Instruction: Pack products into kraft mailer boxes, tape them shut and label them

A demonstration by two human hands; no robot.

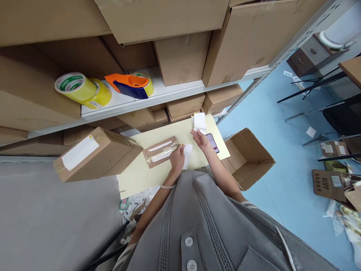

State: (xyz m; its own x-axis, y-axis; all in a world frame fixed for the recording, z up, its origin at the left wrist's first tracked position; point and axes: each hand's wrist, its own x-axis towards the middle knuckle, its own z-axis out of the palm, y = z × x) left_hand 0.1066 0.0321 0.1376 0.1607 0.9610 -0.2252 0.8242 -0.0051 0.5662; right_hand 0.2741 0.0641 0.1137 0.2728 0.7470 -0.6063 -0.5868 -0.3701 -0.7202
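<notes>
A small flat brown parcel [160,151] with clear tape and white strips lies on a pale yellow table [146,173]. My left hand [177,159] rests closed at the parcel's right end, over a white label sheet [187,154]. My right hand [200,140] hovers open, palm up, just right of it, beside a phone [213,142] and below a stack of white labels [199,121].
A larger cardboard box [96,154] sits at the table's left. An open empty box [248,158] stands on the blue floor at right. Yellow tape rolls [81,89] and an orange tape dispenser [130,85] lie on the shelf among cartons. Paper scraps litter the floor.
</notes>
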